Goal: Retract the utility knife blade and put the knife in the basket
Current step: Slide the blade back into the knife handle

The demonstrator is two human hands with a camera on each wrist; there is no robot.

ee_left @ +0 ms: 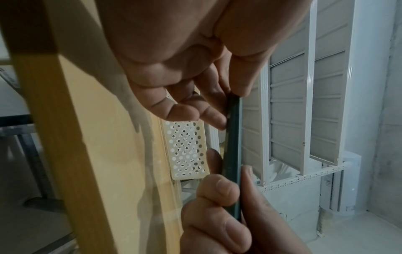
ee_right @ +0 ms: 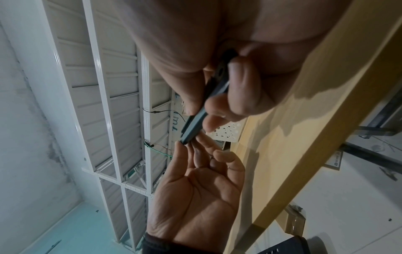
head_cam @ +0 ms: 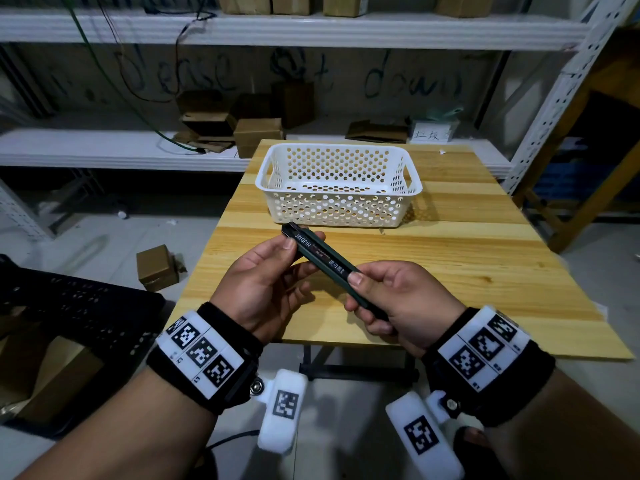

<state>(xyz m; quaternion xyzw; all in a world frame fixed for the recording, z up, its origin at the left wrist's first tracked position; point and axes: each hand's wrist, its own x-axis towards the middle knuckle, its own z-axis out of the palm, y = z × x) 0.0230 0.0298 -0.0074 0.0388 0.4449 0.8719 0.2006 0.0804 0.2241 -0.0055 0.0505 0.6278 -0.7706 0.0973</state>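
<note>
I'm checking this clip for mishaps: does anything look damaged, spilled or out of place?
Nothing stands out. Both hands hold the utility knife above the table, no blade visibly protruding; the white basket sits upright behind it.

Both hands (ee_left: 195, 103) pinching a dark green knife (ee_left: 232, 154) (edge-on), white perforated basket (ee_left: 187, 151) behind

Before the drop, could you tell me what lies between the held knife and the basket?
In the head view, only bare wooden table lies between the utility knife and the white basket.
</note>
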